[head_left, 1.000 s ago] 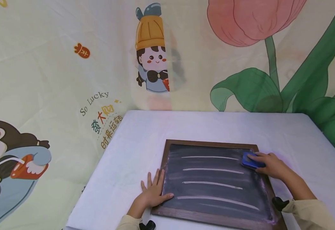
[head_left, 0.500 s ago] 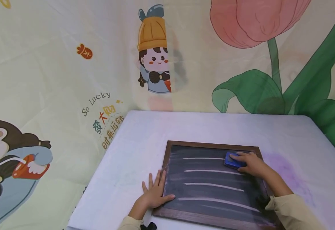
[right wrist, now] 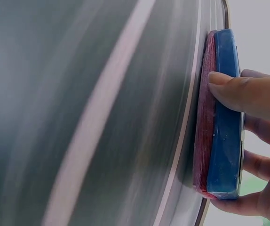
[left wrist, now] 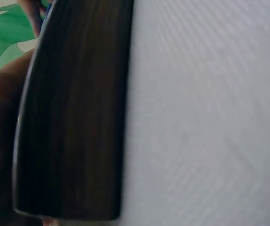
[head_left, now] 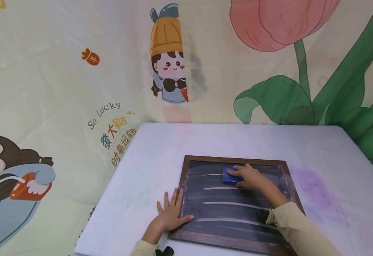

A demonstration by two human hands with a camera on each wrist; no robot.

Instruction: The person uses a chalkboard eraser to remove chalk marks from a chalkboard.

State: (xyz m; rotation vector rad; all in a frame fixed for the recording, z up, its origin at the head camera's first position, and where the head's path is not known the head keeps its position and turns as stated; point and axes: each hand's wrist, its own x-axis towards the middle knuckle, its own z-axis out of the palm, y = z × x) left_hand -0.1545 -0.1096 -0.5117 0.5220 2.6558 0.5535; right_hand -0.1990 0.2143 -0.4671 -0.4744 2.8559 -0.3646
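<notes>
A dark chalkboard (head_left: 224, 213) with a brown wooden frame lies flat on the white table. Several white chalk lines run across it; the top line (head_left: 211, 174) now shows only as a short piece left of the eraser. My right hand (head_left: 252, 178) grips a blue chalkboard eraser (head_left: 227, 176) against the board near its upper edge. In the right wrist view, thumb and fingers hold the eraser (right wrist: 226, 136) by its sides, its reddish felt towards the board. My left hand (head_left: 171, 216) rests on the frame's left side, fingers spread. The left wrist view shows the dark frame edge (left wrist: 78, 113) up close.
Purple chalk-like smudges (head_left: 317, 192) mark the white table (head_left: 160, 153) right of the board. Behind it hang cloths printed with a tulip (head_left: 285, 25) and cartoon figures. A black wrist device (head_left: 165, 251) shows below my left hand.
My right hand has slid the eraser leftwards along the top chalk line, from the board's right edge to past its middle. The line's right part is gone. My left hand stays put.
</notes>
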